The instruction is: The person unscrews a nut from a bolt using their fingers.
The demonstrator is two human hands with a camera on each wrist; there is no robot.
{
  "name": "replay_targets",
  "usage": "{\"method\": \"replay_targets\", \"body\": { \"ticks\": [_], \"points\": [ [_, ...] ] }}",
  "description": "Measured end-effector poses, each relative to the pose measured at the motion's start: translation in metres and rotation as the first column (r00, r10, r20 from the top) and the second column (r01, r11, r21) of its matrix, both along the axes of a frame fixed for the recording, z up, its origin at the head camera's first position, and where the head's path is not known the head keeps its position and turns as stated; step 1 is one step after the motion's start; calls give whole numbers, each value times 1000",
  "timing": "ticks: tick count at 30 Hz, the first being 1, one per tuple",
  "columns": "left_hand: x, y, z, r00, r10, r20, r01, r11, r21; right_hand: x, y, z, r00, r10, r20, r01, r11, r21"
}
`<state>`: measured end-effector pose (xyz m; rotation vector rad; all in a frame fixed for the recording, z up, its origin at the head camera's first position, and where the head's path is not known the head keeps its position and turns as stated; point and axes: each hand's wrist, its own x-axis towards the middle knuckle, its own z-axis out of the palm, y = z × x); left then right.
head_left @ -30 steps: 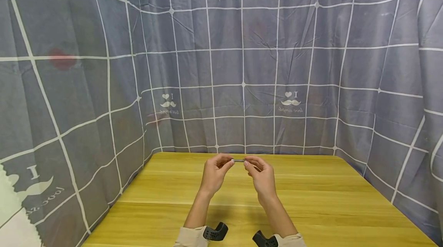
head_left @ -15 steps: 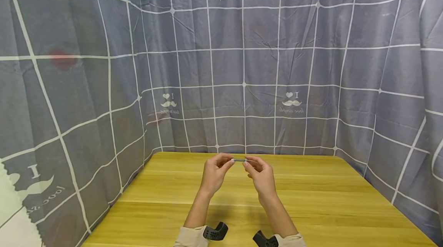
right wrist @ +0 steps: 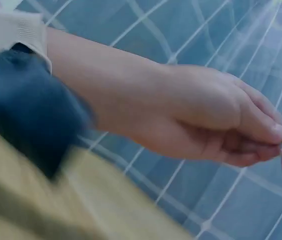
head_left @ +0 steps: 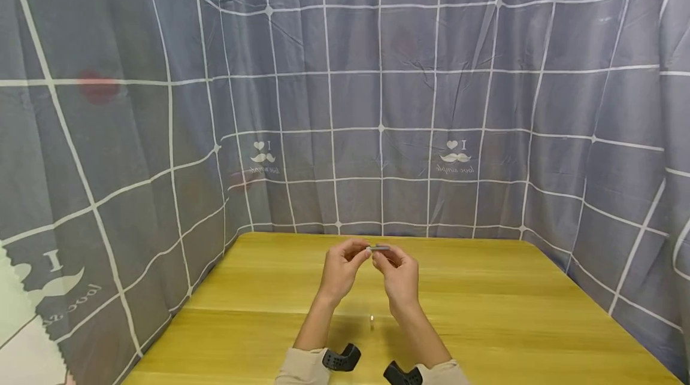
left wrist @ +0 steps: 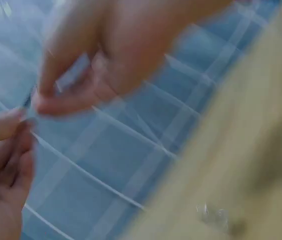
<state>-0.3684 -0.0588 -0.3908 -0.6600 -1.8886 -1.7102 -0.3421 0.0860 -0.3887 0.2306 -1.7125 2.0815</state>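
A thin grey rod (head_left: 380,248) with a pale left end lies roughly level between my two hands, above the far part of the table. In the left wrist view the rod (left wrist: 29,96) looks dark and ridged; its exact kind is too small to tell. My left hand (head_left: 341,270) pinches its left end between thumb and fingers. The right hand (head_left: 400,277) holds it from the other side, thumb and fingers curled at it. Below, between the forearms, a small clear, shiny piece (head_left: 372,322) shows; the left wrist view has a clear piece (left wrist: 213,216), blurred, over the wood.
A wooden table (head_left: 485,313) spreads under both arms. Grey checked curtains (head_left: 404,97) hang close behind it and along both sides. Black wrist devices (head_left: 342,358) sit at the sleeves. A pale scalloped cloth edge (head_left: 29,337) shows at lower left.
The hands have drawn closer together, and the rod now overlaps the right fingers and tilts slightly. A small clear piece has appeared below, between the forearms. The head view has dipped slightly.
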Motion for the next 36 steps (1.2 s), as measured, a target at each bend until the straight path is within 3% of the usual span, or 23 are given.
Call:
{"method": "replay_targets", "body": {
  "ticks": [3,6,8,11,16,22,27,32,36],
  "points": [
    [-11,3,-19,990,93,102,-96,995,29,-8,-6,-10,996,-29,83,31,999,-21],
    [-18,6,-34,958,201,205,-213,976,41,-14,-3,-19,982,-80,173,81,997,2],
    [-20,8,-35,942,234,239,-253,966,52,-17,3,-20,973,-103,205,103,995,11],
    [-21,7,-33,935,259,242,-282,957,66,-21,9,-21,968,-97,232,98,995,4],
    [-19,-1,-30,934,249,256,-270,962,49,-22,17,-23,965,-65,255,63,998,14],
    [-19,-9,-32,921,239,307,-259,966,25,-20,25,-25,961,-62,270,54,998,39],
    [-20,-15,-32,920,235,314,-244,970,-10,-19,29,-24,959,-82,272,54,993,110],
    [-19,-23,-34,918,227,324,-201,973,-110,-21,33,-23,960,-114,257,59,976,209],
    [-20,-32,-37,922,254,293,-186,952,-242,-23,39,-25,964,-127,233,47,947,319]
  ]
}}
